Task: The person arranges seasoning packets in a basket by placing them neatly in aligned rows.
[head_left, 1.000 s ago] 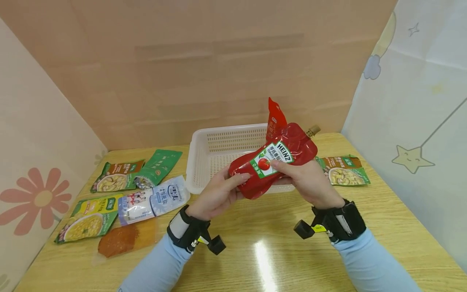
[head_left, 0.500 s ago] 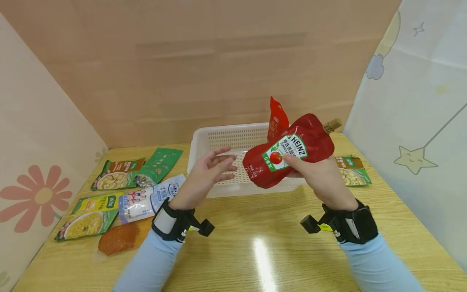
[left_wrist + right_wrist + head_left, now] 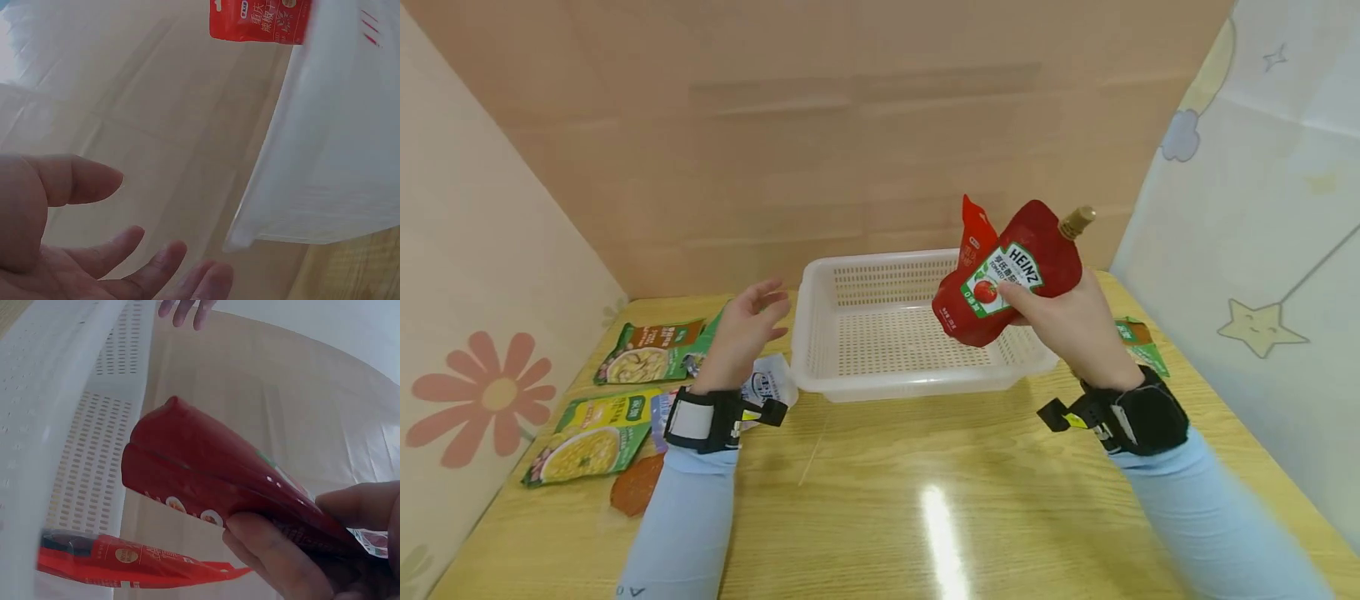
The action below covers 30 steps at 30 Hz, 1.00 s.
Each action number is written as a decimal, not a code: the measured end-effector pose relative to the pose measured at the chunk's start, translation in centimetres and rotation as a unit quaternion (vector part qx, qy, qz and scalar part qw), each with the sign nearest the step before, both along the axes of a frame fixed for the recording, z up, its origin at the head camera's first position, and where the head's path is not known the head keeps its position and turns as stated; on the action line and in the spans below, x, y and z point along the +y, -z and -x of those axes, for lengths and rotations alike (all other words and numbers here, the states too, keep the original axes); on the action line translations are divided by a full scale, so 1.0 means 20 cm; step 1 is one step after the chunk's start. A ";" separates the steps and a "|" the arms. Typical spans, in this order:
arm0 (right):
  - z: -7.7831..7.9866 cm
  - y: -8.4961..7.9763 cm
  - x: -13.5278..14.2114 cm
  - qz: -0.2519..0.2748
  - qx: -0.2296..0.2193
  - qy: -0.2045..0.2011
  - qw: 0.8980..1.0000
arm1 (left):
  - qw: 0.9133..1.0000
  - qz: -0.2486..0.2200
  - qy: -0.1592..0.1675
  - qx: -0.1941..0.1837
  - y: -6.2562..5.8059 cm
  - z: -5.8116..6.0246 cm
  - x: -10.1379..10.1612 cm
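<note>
My right hand (image 3: 1067, 321) grips a red Heinz ketchup pouch (image 3: 1045, 250) with a gold cap, thumb on its label and fingers behind. The pouch hangs tilted over the right part of a white plastic basket (image 3: 917, 385). A bright red pouch (image 3: 976, 233) stands in the basket at its back right, partly hidden behind the ketchup; the right wrist view shows this red pouch (image 3: 144, 562) below the ketchup pouch (image 3: 206, 462). My left hand (image 3: 741, 333) is held left of the basket with fingers spread and nothing in it, as the left wrist view also shows.
Left on the wooden table lie a green-brown food packet (image 3: 647, 354), a yellow-green packet (image 3: 591, 437), a white-blue packet (image 3: 771, 383) and a clear bag of reddish-brown contents (image 3: 636, 485). Another packet (image 3: 1142, 342) lies right, partly behind my right hand. Papered walls close three sides.
My left hand has let go of the ketchup pouch and moved left, away from the basket. My right hand has carried the pouch up and to the right, turning its cap more upward.
</note>
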State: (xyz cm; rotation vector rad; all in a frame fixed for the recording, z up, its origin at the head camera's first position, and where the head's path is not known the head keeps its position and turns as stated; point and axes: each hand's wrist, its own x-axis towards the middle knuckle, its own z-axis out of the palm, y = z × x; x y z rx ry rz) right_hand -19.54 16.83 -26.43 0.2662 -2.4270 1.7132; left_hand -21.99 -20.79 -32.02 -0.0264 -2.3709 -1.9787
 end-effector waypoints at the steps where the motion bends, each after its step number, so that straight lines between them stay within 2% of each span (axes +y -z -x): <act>1: 0.02 -0.02 -0.01 -0.013 -0.009 -0.008 1.000 | 1.000 -0.005 0.007 -0.010 0.01 0.01 -0.01; 5: 0.11 -0.08 -0.07 -0.048 -0.053 -0.053 0.996 | 0.998 -0.021 0.040 -0.043 0.05 0.03 -0.03; 8: 0.19 -0.09 -0.13 -0.082 -0.085 -0.078 0.990 | 0.996 -0.012 0.057 -0.060 0.08 0.05 -0.03; 13: 0.32 -0.07 -0.20 -0.160 -0.128 -0.083 0.975 | 0.995 0.002 0.066 -0.072 0.09 0.05 -0.04; 17: 0.39 -0.06 -0.25 -0.211 -0.171 -0.080 0.959 | 0.995 0.012 0.075 -0.071 0.10 0.05 -0.04; 21: 0.44 -0.04 -0.30 -0.276 -0.203 -0.082 0.936 | 0.994 0.015 0.087 -0.069 0.10 0.05 -0.03; 23: 0.47 -0.03 -0.31 -0.291 -0.216 -0.083 0.928 | 0.994 0.019 0.087 -0.069 0.10 0.06 -0.02; 27: 0.52 0.00 -0.33 -0.291 -0.233 -0.075 0.925 | 0.994 0.023 0.084 -0.071 0.10 0.07 0.00; 30: 0.56 0.03 -0.33 -0.272 -0.239 -0.068 0.930 | 0.993 0.024 0.088 -0.072 0.10 0.07 0.02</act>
